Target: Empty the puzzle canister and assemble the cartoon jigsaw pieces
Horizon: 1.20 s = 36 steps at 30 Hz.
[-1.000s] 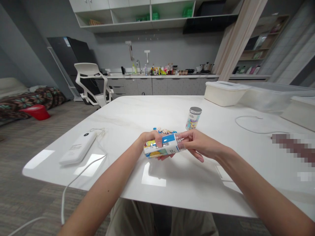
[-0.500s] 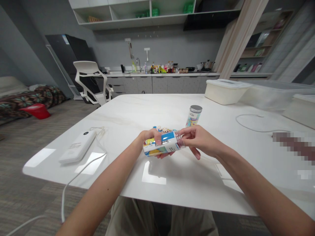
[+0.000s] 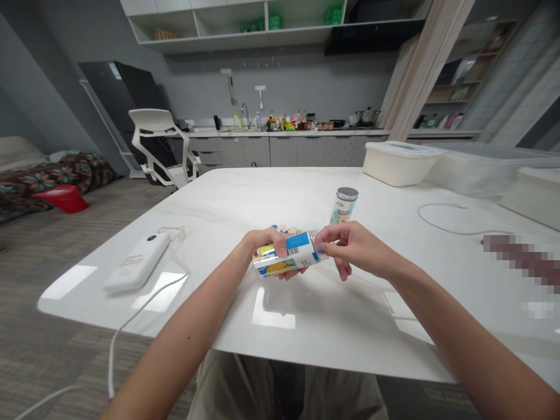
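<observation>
From the head camera, a clear plastic jar [image 3: 291,254] with a blue and yellow picture on it is held on its side above the white table [image 3: 227,198]. The left hand [image 3: 266,248] curls its fingers [image 3: 280,243] around the picture part. The right hand [image 3: 359,251] pinches the clear end with its fingertips [image 3: 326,246]. A small jar with a gray lid [image 3: 343,205] stands upright just past them.
</observation>
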{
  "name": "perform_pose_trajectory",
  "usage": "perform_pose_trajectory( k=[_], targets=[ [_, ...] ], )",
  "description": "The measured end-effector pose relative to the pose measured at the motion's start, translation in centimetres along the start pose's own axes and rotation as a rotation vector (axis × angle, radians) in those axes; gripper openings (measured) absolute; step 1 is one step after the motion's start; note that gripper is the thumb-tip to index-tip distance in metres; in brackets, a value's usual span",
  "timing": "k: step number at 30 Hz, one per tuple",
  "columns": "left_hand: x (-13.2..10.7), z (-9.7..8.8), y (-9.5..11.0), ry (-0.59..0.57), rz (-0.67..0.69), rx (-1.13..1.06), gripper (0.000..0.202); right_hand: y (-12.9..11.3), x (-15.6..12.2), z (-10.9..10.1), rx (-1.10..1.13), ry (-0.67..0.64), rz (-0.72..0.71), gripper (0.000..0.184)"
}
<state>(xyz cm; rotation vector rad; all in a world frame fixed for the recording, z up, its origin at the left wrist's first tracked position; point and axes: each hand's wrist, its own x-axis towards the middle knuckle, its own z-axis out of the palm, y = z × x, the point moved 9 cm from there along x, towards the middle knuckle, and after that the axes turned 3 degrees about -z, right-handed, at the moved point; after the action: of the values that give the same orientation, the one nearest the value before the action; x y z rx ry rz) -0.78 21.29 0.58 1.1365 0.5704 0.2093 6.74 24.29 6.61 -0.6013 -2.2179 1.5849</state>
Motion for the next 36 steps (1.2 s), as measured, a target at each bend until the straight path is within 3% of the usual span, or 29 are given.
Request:
perform_pose_trajectory(
  k=[7, 10, 16, 24, 31, 36],
  targets=[
    [-0.7, -1.2, 0.0, 0.098, -0.009, 0.035, 0.065, 0.1, 0.2, -1.7, -0.090, 0.131, -0.025, 0.021],
    [-0.9, -1.2, -0.1, 0.082, -0.010, 0.042, 0.064, 0.3, 0.2, -1.3, -0.079, 0.007, 0.007, 0.026],
    [-0.5, 0.2, -1.0, -0.103, -0.080, 0.051, 0.051, 0.7, -0.1, 1.2, 0.022, -0.230, 0.056, 0.032],
    [-0.3, 0.4, -1.2, -0.131, -0.137, 0.008, 0.047, 0.0, -0.3, 2.7, 0.069, -0.248, 0.001, 0.029],
    [-0.8, -0.1, -1.2, -0.034, -0.135, 0.012, 0.044, 0.3, 0.1, 0.1, -0.046, -0.003, -0.086, 0.019],
    [-0.9, 0.3, -0.3, 0.003, -0.018, 0.010, 0.055, -0.2, 0.2, -1.0, -0.002, 0.074, -0.135, 0.019]
  ],
)
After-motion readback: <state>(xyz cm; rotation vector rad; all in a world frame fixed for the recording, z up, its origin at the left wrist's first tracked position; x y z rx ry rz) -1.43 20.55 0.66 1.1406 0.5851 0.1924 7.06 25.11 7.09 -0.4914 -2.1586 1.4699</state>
